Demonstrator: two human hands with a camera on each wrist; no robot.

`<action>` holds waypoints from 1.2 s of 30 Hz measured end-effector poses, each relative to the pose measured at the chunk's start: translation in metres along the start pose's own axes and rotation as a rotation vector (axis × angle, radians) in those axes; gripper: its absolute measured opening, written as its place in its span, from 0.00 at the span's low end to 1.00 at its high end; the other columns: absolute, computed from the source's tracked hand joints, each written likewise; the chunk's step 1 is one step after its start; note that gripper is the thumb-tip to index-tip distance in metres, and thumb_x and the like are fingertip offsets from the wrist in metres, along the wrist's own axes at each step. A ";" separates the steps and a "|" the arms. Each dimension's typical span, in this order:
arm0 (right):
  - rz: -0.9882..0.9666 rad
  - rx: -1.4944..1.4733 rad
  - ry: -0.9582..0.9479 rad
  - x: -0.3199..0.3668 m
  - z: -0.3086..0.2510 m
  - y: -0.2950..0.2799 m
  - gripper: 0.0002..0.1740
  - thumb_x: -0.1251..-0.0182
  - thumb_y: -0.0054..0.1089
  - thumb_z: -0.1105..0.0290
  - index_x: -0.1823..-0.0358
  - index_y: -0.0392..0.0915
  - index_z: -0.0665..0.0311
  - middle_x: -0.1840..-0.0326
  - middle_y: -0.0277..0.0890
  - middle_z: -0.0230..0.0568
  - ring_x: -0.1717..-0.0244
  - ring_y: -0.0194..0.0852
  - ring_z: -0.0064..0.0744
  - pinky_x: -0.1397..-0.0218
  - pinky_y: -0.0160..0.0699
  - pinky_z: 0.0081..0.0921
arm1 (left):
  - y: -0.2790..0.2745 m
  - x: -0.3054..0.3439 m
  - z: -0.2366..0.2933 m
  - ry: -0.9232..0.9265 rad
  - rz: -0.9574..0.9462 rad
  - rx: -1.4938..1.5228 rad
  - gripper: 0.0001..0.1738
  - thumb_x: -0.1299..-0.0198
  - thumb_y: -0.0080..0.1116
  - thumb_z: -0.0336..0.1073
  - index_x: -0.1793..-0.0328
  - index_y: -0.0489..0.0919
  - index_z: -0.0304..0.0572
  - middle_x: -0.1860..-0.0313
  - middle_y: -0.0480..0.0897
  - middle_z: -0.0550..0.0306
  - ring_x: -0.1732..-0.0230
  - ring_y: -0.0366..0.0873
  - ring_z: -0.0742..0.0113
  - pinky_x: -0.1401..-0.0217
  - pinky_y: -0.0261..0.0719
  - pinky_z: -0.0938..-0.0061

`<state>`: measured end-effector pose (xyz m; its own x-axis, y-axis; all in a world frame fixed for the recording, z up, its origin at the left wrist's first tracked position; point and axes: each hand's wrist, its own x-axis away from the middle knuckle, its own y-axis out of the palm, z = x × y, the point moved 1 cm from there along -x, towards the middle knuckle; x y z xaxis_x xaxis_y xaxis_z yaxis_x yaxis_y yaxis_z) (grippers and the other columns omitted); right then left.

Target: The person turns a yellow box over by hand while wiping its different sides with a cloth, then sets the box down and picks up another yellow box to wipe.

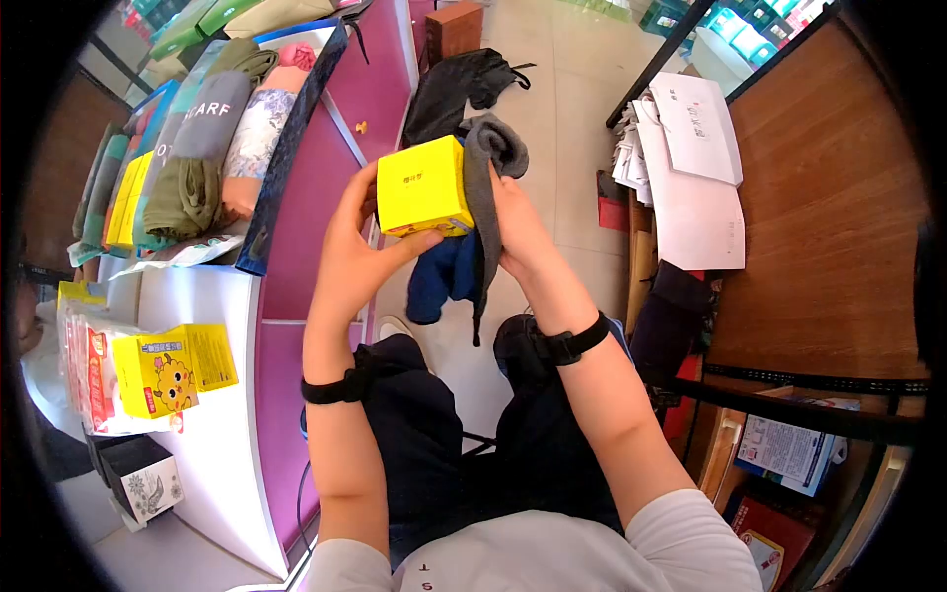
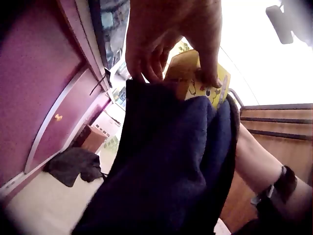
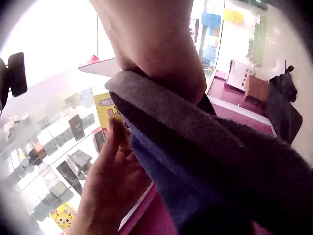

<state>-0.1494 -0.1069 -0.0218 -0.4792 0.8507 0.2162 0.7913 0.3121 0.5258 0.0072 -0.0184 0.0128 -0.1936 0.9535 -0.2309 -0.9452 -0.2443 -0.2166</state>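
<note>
In the head view my left hand (image 1: 345,247) grips a small yellow box (image 1: 419,189), its thumb along the lower edge and its fingers at the far left side. Close by on the right, my right hand (image 1: 520,229) holds a cloth (image 1: 480,197), grey on one face and navy on the other, up against the box's right side. The cloth droops below the box. From the left wrist, the navy face of the cloth (image 2: 161,152) covers the lower part of the box (image 2: 183,73). Most of my right fingers are hidden behind the cloth (image 3: 195,110) in the right wrist view.
Rolled scarves (image 1: 202,123) lie in a tray on the left counter. Another yellow box (image 1: 168,373) and a black box (image 1: 143,479) stand nearer. A dark bag (image 1: 454,94) lies on the floor ahead. White papers (image 1: 691,168) sit on the right shelf.
</note>
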 end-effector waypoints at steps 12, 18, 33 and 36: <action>0.258 0.186 -0.196 0.003 -0.007 0.009 0.16 0.23 0.53 0.60 0.53 0.80 0.67 0.57 0.83 0.36 0.62 0.80 0.23 0.55 0.79 0.25 | 0.004 -0.004 -0.001 0.252 0.276 -0.163 0.45 0.59 0.81 0.33 0.32 0.70 0.39 0.41 0.78 0.49 0.38 0.76 0.60 0.33 0.72 0.65; -0.092 0.018 -0.175 0.002 -0.020 -0.026 0.25 0.25 0.52 0.53 0.38 0.72 0.66 0.45 0.78 0.40 0.45 0.77 0.28 0.42 0.78 0.30 | -0.016 -0.006 -0.002 0.314 0.395 -0.396 0.40 0.62 0.79 0.30 0.38 0.74 0.40 0.45 0.79 0.48 0.41 0.77 0.51 0.36 0.73 0.63; 0.063 0.383 -0.280 0.000 -0.003 0.006 0.21 0.29 0.61 0.61 0.42 0.77 0.67 0.46 0.80 0.36 0.45 0.75 0.26 0.39 0.72 0.26 | 0.032 0.005 0.009 0.279 0.180 -0.484 0.38 0.60 0.69 0.22 0.37 0.73 0.42 0.41 0.77 0.46 0.39 0.77 0.44 0.38 0.76 0.62; 0.077 0.367 -0.326 -0.003 0.000 0.005 0.20 0.27 0.60 0.60 0.44 0.78 0.68 0.49 0.80 0.36 0.47 0.75 0.24 0.41 0.72 0.24 | 0.033 0.005 0.005 0.289 0.190 -0.482 0.37 0.60 0.70 0.23 0.38 0.73 0.42 0.42 0.77 0.46 0.40 0.77 0.44 0.39 0.77 0.63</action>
<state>-0.1444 -0.1078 -0.0196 -0.3170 0.9468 -0.0562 0.9293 0.3219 0.1813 -0.0267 -0.0209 0.0092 -0.2045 0.8150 -0.5421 -0.6617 -0.5233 -0.5370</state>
